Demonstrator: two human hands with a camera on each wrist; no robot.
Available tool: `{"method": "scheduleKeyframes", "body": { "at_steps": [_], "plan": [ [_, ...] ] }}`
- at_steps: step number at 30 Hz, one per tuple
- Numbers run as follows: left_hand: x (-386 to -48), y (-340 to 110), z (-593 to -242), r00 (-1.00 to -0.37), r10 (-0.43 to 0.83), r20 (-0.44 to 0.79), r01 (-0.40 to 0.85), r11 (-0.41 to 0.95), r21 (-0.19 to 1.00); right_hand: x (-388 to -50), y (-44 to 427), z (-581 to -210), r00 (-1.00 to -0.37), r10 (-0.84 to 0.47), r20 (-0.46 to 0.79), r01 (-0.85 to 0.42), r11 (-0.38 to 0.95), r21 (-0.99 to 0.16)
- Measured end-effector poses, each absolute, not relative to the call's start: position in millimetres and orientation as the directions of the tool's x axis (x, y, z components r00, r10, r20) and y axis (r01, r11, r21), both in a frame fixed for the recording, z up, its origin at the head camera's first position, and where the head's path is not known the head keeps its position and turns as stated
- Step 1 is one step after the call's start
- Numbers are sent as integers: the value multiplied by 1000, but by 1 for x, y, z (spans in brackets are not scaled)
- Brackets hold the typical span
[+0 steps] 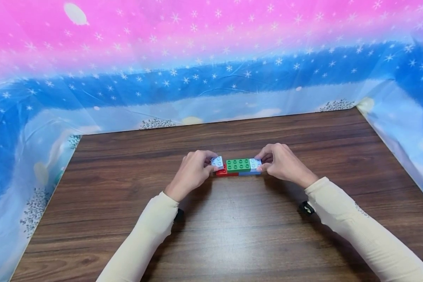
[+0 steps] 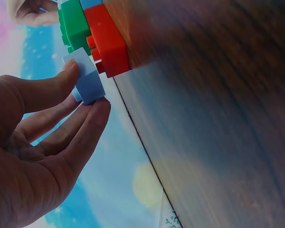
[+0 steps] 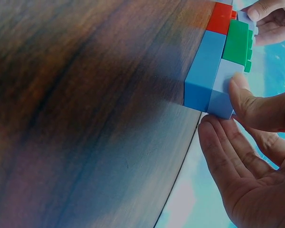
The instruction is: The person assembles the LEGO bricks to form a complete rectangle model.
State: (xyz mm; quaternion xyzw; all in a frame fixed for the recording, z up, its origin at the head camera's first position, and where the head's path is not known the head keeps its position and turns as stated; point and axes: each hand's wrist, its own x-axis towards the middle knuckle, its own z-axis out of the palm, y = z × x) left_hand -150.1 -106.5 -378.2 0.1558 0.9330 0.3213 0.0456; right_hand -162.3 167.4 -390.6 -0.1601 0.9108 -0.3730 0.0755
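Observation:
Between the thumb and fingertips of my left hand (image 1: 192, 170) is a small pale blue brick (image 2: 89, 80), tilted over the left end of a red brick (image 2: 107, 40). Red studs show beneath it in the left wrist view. The red brick and a blue brick (image 3: 204, 71) lie end to end on the table. A green brick (image 1: 237, 165) is seated on top, spanning their joint. At the right end, a second pale brick (image 3: 223, 80) sits on the blue one beside the green. My right hand (image 1: 283, 162) pinches that pale brick with thumb and fingers.
The bricks rest on a dark wood-grain table (image 1: 211, 227). A pink and blue snowflake-patterned cloth (image 1: 211, 74) hangs behind the table's far edge and along its sides. A black strap (image 1: 306, 208) shows under the right wrist.

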Motion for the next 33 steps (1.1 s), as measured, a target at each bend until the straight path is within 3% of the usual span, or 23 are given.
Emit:
{"method": "scheduleKeyframes", "body": {
  "at_steps": [33],
  "plan": [
    [-146, -100, -387, -929, 368, 50, 322, 732, 601, -162, 168, -391, -938, -345, -12, -237, 669, -705]
  ]
}}
